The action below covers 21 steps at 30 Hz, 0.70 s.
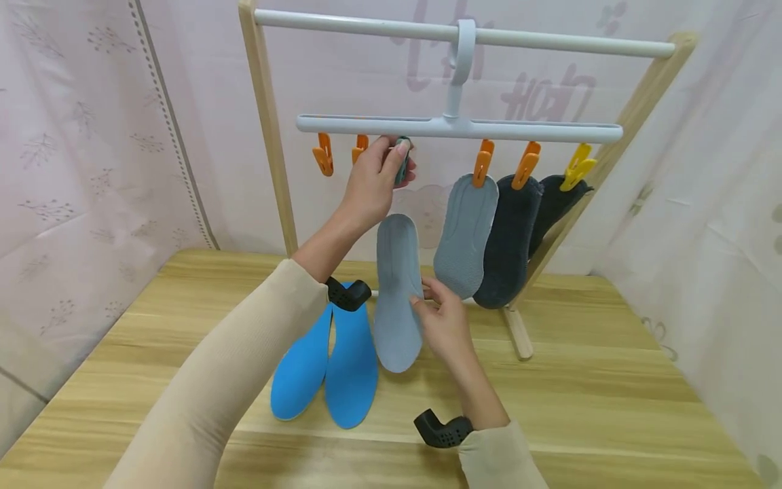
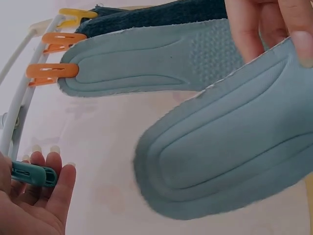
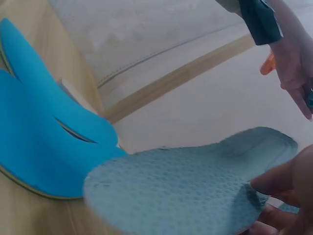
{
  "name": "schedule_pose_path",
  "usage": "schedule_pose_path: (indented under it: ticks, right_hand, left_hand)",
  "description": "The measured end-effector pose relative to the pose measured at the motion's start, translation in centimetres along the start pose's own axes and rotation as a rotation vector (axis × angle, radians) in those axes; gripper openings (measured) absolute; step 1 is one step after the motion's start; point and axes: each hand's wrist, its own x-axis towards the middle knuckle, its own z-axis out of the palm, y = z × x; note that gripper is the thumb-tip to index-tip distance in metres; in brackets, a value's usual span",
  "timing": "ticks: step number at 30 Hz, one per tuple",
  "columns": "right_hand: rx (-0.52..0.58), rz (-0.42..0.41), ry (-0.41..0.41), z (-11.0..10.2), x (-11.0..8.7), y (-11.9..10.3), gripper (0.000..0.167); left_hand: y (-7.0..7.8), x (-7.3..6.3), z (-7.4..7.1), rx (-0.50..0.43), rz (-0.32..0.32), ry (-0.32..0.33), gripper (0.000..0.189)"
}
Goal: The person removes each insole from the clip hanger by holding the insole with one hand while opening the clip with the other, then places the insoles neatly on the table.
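My right hand (image 1: 444,319) pinches a grey insole (image 1: 397,292) by its edge, holding it upright above the table with the heel end up. Higher up, my left hand (image 1: 375,173) grips a dark green clothespin (image 2: 34,174) just below the hanger bar (image 1: 379,125). A gap separates the clothespin from the top of the held insole. To the right, an orange clothespin (image 1: 483,163) holds a second grey insole (image 1: 467,234). Beside it a dark insole (image 1: 507,244) hangs from another orange clothespin, and a further dark one (image 1: 552,204) from a yellow clothespin (image 1: 577,166).
Two blue insoles (image 1: 351,370) lie on the wooden table (image 1: 586,401) at the left. Unused orange clothespins (image 1: 324,155) hang from the hanger's left part. The hanger hooks over the white rod (image 1: 366,26) of a wooden-legged rack, with a curtain (image 1: 85,136) behind.
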Motion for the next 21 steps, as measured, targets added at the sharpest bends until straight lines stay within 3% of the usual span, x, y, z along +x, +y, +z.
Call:
schedule_pose_path:
  ticks: [16,21]
  right_hand:
    - [-0.191,0.102,-0.146,-0.1,0.8,2.4,0.039]
    - [-0.217,0.085,-0.177,0.0,1.2,3.8,0.039]
  left_hand:
    - [-0.3,-0.1,0.0,0.041,0.011,-0.024,0.032]
    - [-0.4,-0.2,0.1,0.049,0.003,-0.016,0.031]
